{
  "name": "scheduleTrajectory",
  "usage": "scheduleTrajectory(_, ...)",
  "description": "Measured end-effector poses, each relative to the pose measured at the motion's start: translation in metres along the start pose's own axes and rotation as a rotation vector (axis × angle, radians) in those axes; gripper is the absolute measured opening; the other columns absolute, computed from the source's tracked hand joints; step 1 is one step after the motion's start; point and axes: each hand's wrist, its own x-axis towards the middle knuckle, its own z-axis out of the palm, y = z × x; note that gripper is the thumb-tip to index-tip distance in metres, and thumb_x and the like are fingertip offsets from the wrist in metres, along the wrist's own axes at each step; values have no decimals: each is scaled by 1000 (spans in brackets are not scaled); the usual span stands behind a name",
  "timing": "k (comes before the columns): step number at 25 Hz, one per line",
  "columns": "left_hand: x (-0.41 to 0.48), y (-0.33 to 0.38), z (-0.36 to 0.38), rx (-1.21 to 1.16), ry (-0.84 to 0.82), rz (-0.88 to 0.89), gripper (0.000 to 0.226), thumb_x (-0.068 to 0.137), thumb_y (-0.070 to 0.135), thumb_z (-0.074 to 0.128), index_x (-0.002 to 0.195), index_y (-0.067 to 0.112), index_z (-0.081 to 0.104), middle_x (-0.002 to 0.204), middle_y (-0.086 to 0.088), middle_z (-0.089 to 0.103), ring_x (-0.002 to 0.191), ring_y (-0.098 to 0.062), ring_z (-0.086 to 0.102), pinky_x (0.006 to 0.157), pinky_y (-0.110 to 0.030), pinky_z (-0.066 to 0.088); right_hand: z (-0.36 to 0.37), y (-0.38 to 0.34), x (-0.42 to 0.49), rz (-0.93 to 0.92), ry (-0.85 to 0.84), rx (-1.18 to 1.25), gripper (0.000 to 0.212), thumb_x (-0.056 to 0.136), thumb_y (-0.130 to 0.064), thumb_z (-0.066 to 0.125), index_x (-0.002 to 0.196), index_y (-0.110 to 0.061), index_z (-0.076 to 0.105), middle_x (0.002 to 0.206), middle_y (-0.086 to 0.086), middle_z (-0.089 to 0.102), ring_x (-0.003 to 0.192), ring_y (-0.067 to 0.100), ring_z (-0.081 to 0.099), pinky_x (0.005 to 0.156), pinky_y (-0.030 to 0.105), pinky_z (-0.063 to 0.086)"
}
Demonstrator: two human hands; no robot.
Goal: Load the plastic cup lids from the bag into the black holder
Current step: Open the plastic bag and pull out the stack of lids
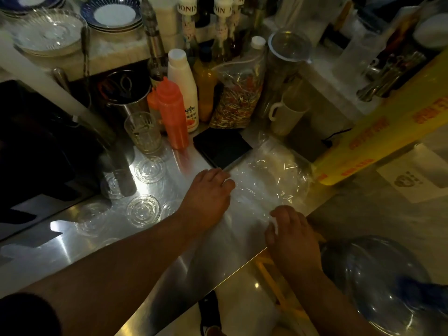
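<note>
**Counter, steel** (72, 243): reflective worktop running from lower left to the centre.

**Bag, clear plastic** (264, 187): lies flat on the counter at centre right, crinkled. Its contents cannot be made out through the film.

**Left hand** (208, 190): rests on the bag's left edge, palm down, with the fingers only slightly bent and pressing on the film. It holds nothing.

**Right hand** (292, 232): at the bag's near edge, knuckles up, with the fingers curled down onto the film. Whether they pinch it cannot be told.

**Lids, clear plastic**: at least 4 lie loose on the counter left of the bag. 1 is near the glass (150, 169), 1 is nearer the person (143, 210), and 2 fainter ones are further left (114, 186) (92, 220). All are outside the bag.

**Black holder** (43, 146): large and dark, at the counter's left edge, just beside the loose lids. Its compartments are too dark to read.

**Black square pad** (221, 147): flat on the counter, touching the bag's far corner.

**Behind the bag**: orange squeeze bottle (172, 112), white bottle (183, 86), glass tumbler (143, 132), white mug (287, 112).

**Yellow box** (388, 132): long, lying at a slant to the right of the bag.
</note>
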Motion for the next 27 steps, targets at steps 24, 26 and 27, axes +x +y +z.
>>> scheduleTrajectory(24, -324, -133, -251, -188, 431, -543, 8, 93, 31, 73, 98, 35, 68, 83, 17, 70, 72, 0, 63, 63, -13, 43, -118, -288, 38, -454, -300, 727, 10, 94, -25, 69, 91, -35, 70, 87, -20, 69, 78, 4, 67, 64, 12, 48)
scheduleTrajectory(26, -371, -157, -251, -204, 448, -629, 10, 94, 29, 73, 98, 35, 68, 84, 17, 70, 70, 2, 62, 61, -16, 43, -104, -339, 29, -473, -359, 740, 11, 94, -24, 70, 90, -35, 70, 82, -16, 70, 74, 6, 67, 62, 17, 52)
scheduleTrajectory(27, -390, -168, -249, -208, 456, -658, 9, 95, 29, 72, 98, 37, 67, 82, 18, 69, 68, 4, 61, 60, -17, 42, -98, -362, 25, -472, -384, 747, 13, 94, -24, 70, 89, -36, 70, 80, -15, 70, 71, 7, 67, 61, 21, 54)
